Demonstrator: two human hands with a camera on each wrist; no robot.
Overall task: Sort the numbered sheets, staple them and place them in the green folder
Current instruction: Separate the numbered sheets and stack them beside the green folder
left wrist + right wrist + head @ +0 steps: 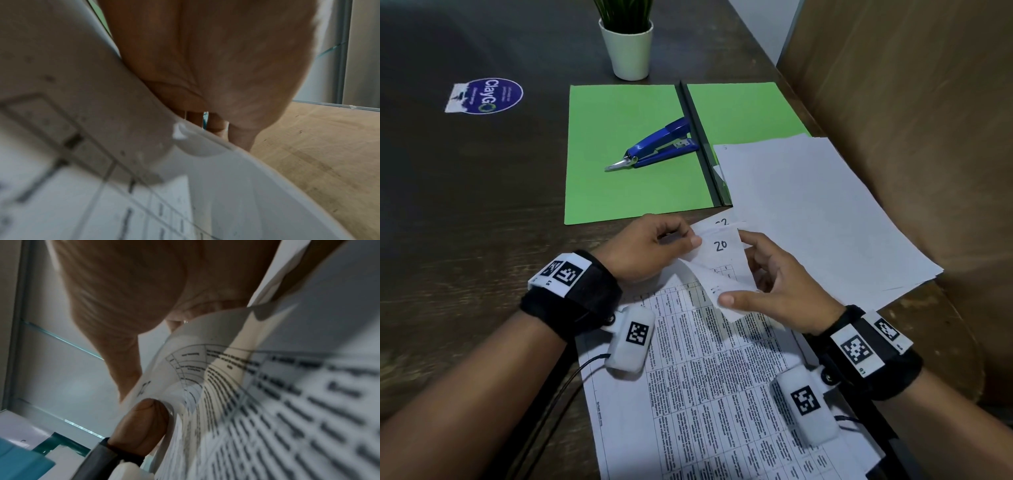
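Your left hand and right hand pinch curled corners of the sheets on the table below the folder; hidden numbers, perhaps 22 behind 20, risk a missort.

A left hand fills the upper centre of the frame, fingertips pointing down behind a curled sheet printed with a blurred table at lower left. Brown wooden tabletop spreads at right.
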